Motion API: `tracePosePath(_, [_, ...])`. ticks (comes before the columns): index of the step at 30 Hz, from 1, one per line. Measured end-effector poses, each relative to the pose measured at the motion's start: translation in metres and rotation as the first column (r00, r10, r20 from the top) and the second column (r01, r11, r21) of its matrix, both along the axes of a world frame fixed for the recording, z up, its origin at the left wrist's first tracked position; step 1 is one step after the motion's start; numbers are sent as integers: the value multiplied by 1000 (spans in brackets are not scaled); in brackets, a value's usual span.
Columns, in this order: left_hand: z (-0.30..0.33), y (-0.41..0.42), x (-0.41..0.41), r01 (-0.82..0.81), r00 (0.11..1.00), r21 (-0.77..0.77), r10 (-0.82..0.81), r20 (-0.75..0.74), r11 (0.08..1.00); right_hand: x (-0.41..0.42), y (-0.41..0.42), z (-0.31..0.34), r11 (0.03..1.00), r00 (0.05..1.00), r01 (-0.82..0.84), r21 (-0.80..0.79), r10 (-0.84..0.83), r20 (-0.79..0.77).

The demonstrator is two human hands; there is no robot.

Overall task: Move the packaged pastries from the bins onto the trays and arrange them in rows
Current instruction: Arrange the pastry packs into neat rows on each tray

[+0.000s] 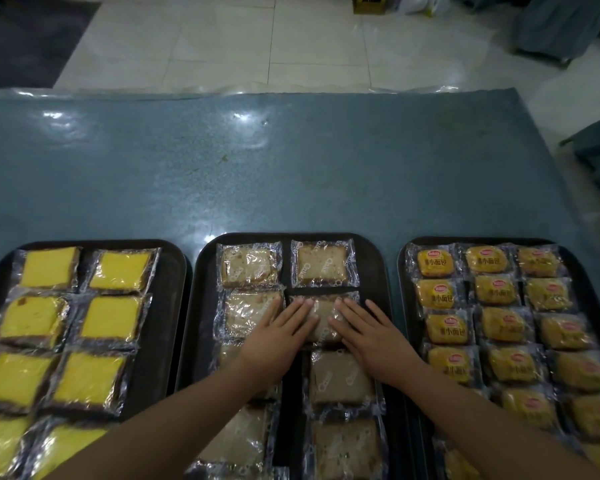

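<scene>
Three dark trays lie side by side on the table. The middle tray [284, 239] carries brown cake slices in clear wrappers, laid in two columns. My left hand [281, 336] and my right hand [364, 332] both lie flat with straight fingers on one wrapped brown slice [323, 311] in the right column, second row from the far end. The left tray [168, 258] holds yellow cake slices [113, 318] in two columns. The right tray [404, 252] is packed with small orange bread packets [497, 291] in three columns. No bins are in view.
The blue-green tabletop [291, 168] is covered with clear plastic and stretches beyond the trays to its far edge. White floor tiles [274, 39] lie past it, with a dark mat at far left and grey furniture at right.
</scene>
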State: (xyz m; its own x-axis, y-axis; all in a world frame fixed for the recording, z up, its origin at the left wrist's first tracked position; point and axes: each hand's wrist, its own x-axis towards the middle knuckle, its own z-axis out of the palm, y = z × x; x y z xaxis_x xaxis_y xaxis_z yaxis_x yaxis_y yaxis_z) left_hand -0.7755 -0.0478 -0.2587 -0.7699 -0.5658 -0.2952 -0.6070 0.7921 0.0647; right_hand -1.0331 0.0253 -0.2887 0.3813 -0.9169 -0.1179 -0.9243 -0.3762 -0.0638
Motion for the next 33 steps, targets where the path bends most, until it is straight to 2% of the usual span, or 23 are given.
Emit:
tracePosePath(9, [9, -19, -7, -7, 989, 59, -2, 149, 998, -1, -17, 9, 997, 999, 33, 67, -30, -39])
tracePosePath(11, [11, -15, -7, -22, 996, 67, 16, 92, 997, 1, -12, 14, 998, 999, 44, 51, -43, -25])
tracePosePath(13, [12, -3, -5, -13, 999, 54, 16, -47, 998, 3, 4, 19, 1000, 1000, 16, 25, -16, 4])
tracePosePath(17, [-1, 48, 1, 119, 984, 36, -113, -138, 992, 3, 54, 19, 999, 999, -33, 16, 32, 31])
tracePosePath(22, [-12, 94, 4, 69, 992, 51, -63, -111, 996, 8, 100, 12, 988, 995, 72, 139, -80, 54])
tracePosePath(28, [-13, 98, 21, 16, 996, -3, -16, -92, 1000, 21, 92, 10, 990, 996, -74, 118, 68, 60])
tracePosePath(33, [-14, 89, 24, 1, 1000, -6, -1, -28, 1000, 19, 77, 3, 992, 995, -99, 82, 99, 8])
